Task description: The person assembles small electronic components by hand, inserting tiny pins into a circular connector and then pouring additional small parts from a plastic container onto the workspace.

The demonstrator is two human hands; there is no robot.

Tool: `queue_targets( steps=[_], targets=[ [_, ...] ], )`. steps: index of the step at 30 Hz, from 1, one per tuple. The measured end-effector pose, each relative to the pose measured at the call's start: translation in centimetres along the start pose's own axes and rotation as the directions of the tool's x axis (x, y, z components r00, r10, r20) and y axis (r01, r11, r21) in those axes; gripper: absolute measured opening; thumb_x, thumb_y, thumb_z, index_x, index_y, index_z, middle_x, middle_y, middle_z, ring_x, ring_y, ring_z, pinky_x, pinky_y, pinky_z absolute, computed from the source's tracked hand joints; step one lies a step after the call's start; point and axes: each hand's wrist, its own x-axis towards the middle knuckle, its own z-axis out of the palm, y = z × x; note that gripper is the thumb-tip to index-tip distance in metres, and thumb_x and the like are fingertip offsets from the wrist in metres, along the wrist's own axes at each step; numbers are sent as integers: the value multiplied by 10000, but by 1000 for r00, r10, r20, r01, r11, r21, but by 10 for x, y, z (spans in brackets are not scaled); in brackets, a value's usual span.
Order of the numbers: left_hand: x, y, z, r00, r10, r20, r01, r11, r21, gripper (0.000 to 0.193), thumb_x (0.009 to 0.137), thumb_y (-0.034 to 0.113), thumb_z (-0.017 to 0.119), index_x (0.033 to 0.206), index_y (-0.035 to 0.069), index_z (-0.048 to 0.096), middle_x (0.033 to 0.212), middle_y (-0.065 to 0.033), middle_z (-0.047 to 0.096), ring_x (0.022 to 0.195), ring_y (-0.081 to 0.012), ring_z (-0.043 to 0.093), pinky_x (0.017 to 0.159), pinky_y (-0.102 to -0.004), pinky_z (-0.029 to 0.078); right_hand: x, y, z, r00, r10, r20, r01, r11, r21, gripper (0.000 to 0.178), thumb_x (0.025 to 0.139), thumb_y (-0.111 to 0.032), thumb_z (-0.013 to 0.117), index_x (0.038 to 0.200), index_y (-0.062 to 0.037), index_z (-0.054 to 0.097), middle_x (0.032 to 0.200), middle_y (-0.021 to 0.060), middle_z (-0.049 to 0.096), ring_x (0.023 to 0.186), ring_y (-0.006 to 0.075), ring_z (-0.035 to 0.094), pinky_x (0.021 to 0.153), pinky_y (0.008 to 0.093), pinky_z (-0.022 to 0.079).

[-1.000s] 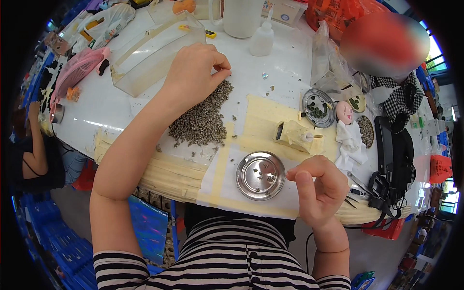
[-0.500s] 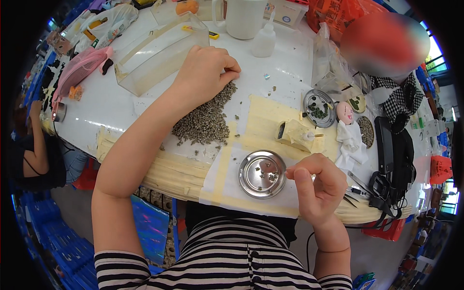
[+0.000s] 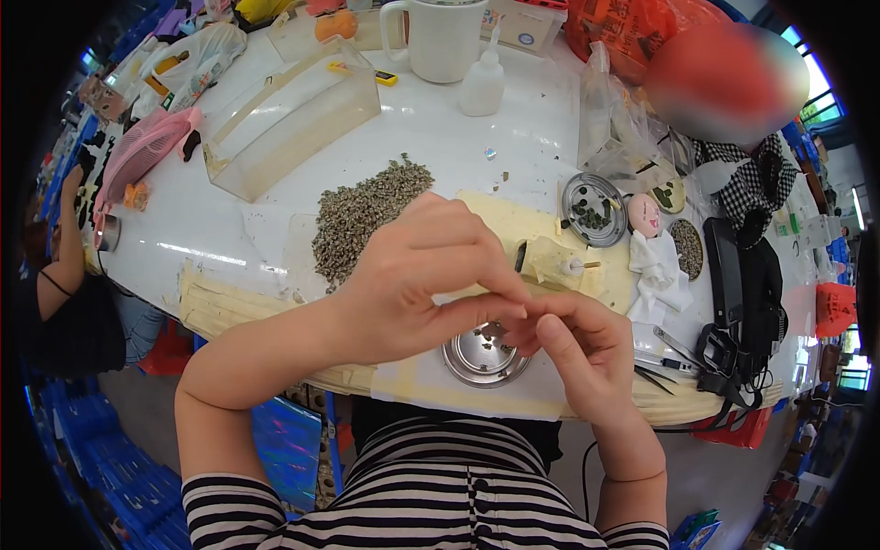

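My left hand (image 3: 426,275) and my right hand (image 3: 591,357) meet fingertip to fingertip over a round steel dish (image 3: 486,379). The left thumb and index finger are pinched together, and the right fingers are curled in against them. Whatever lies between the fingertips is too small or hidden to make out. A few small grey-brown bits show in the dish, partly covered by my fingers. Behind my left wrist spreads a pile of small metallic-looking grey-brown pieces (image 3: 357,215). Just beyond my right hand stands a cream tape-wrapped block (image 3: 552,263).
To the right are another steel dish (image 3: 570,222) holding dark green pieces, a pink egg-shaped item (image 3: 644,214), crumpled white tissue (image 3: 662,280), tweezers (image 3: 674,346) and a black bag (image 3: 756,293). A clear tray (image 3: 302,128), white jug (image 3: 445,41) and squeeze bottle (image 3: 483,87) stand farther back.
My left hand has come from the pile toward me and right, meeting the right hand over the dish. The right hand has shifted slightly left. The view has moved a little.
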Motion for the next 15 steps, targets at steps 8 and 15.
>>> queue_targets(
  steps=[8,15],
  targets=[
    [-7,3,11,995,-94,31,99,970,-220,195,712,68,843,886,102,761,812,-4,660,732,-147,599,645,-272,429,-1,7,-12,994,45,95,-54,994,92,149,974,-60,602,1077,42,640,948,77,694,841,105,655,754,243,537],
    [-9,-1,15,989,-134,56,144,946,-290,226,712,67,848,922,89,769,823,-11,672,723,-137,602,641,-265,439,-2,4,-9,997,43,64,-49,993,108,135,969,-48,606,1062,44,635,928,63,686,826,101,654,749,238,536]
  ],
)
